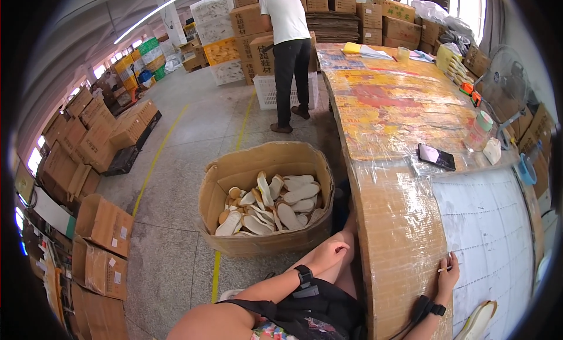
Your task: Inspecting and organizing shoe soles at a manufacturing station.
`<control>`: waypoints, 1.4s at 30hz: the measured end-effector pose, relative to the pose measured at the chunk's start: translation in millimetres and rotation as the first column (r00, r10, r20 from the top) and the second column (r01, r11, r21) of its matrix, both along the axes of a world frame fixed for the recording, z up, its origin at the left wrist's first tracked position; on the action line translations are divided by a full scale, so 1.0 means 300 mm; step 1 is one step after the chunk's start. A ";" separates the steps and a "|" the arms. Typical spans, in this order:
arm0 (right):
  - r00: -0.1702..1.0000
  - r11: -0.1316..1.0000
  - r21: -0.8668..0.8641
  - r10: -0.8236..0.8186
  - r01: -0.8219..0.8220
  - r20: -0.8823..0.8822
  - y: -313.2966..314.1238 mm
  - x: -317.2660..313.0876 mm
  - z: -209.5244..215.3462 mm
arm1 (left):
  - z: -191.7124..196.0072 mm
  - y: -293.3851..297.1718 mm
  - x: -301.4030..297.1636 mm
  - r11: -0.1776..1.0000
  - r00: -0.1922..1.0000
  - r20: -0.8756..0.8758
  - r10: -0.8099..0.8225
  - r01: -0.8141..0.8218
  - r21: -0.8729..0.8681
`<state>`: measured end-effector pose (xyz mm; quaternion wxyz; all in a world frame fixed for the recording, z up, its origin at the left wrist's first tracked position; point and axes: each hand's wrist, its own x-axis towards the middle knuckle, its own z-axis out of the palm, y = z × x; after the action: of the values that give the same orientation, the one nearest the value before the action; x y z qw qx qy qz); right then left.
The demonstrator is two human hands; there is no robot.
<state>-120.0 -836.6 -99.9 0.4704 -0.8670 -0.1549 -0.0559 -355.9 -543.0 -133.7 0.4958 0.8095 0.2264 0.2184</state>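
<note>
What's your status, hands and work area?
Left hand loosely curled on the knee, empty. Right hand on the table edge, a small white stick between its fingers. Carton of shoe insoles stands just left; nothing blocks it.

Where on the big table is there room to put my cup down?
The white sheet between the right hand and the phone is bare. So is the colourful middle stretch beyond the phone. The right edge by the fan is crowded.
</note>
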 end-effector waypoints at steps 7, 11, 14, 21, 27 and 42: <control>0.997 0.998 -0.059 -0.034 0.030 -0.067 -0.001 -0.049 0.060 | 0.005 0.001 0.019 0.997 0.997 0.059 -0.051 0.055 -0.063; 0.996 0.997 -0.046 -0.070 0.068 -0.047 0.010 -0.003 0.010 | -0.013 0.014 0.028 0.998 0.998 0.045 -0.048 0.051 -0.047; 0.996 0.994 -0.069 -0.090 0.089 -0.013 0.041 -0.004 0.033 | -0.059 0.045 0.020 1.000 0.997 0.068 -0.024 0.024 -0.002; 0.974 0.970 -0.100 -0.226 0.224 -0.015 0.021 -0.028 0.046 | -0.096 0.037 0.041 0.978 0.993 0.098 -0.061 0.079 -0.191; 0.972 0.965 -0.121 -0.228 0.233 0.053 0.008 -0.043 0.041 | -0.086 0.023 0.036 0.972 0.992 0.094 -0.081 0.099 -0.215; 0.444 0.438 -0.086 -0.855 0.895 0.269 -0.628 -0.234 0.166 | -0.075 0.031 0.027 0.878 0.990 0.126 -0.059 0.111 -0.466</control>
<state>-190.3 -1025.0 -50.2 0.2592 -0.8567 0.2699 -0.3550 -347.8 -533.5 -156.1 0.6986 0.6605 0.2099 0.1781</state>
